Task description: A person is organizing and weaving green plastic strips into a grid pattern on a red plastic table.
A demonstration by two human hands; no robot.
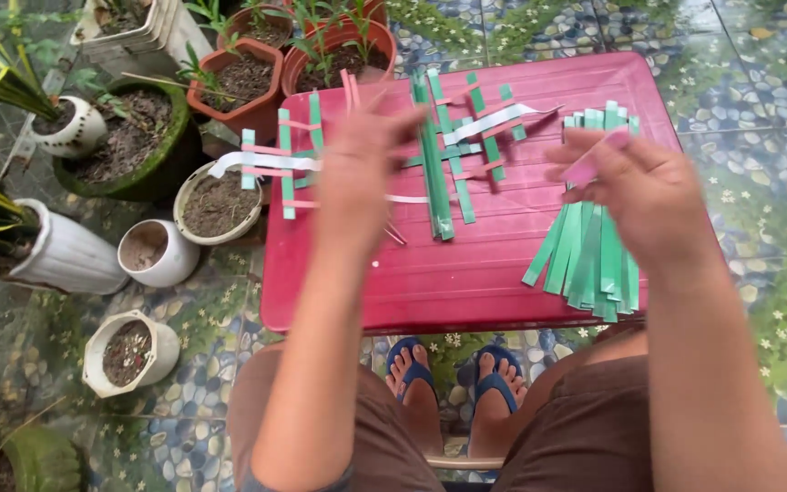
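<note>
A low red plastic table [494, 273] stands in front of my knees. My left hand [362, 169] hovers over its left half, fingers loosely curled, near a loose weave of green, pink and white strips [270, 164]; whether it grips a strip is unclear. My right hand [635, 187] is raised over a fanned bundle of green strips [589, 251] and pinches a short pink strip [585, 167]. A second cluster of green strips with a white band [453, 146] lies at the table's middle.
Several plant pots crowd the left: terracotta pots [239, 82], a mossy round pot [134, 141], white pots of soil [220, 202] [129, 351]. The floor is pebble-patterned tile [758, 109]. My feet in blue sandals [453, 383] rest under the table.
</note>
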